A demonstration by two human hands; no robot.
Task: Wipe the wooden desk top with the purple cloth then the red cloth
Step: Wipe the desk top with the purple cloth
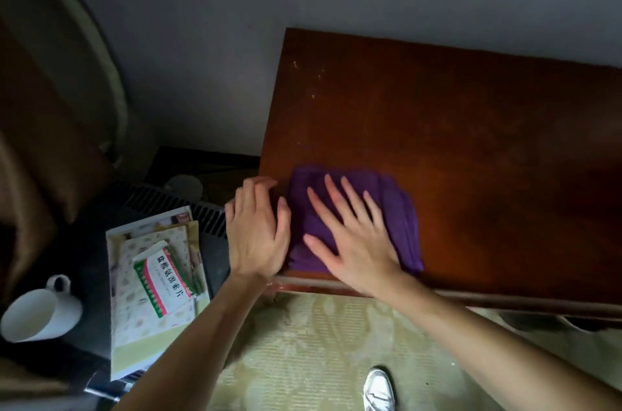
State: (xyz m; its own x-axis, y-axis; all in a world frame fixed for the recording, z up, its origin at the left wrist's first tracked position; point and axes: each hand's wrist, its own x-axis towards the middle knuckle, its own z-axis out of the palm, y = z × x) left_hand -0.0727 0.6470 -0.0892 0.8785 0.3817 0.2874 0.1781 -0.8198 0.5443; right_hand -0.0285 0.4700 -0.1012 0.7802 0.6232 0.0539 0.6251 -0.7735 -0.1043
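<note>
A folded purple cloth lies near the front left corner of the reddish wooden desk top. My right hand lies flat on the cloth with its fingers spread and straight. My left hand is at the desk's left edge, beside the cloth, with its fingertips bent over the edge and its thumb against the cloth's left side. No red cloth is in view.
Left of the desk is a low black surface with a stack of papers, a medicine box and a white cup. A wall runs behind the desk. Pale patterned flooring and a white shoe lie below.
</note>
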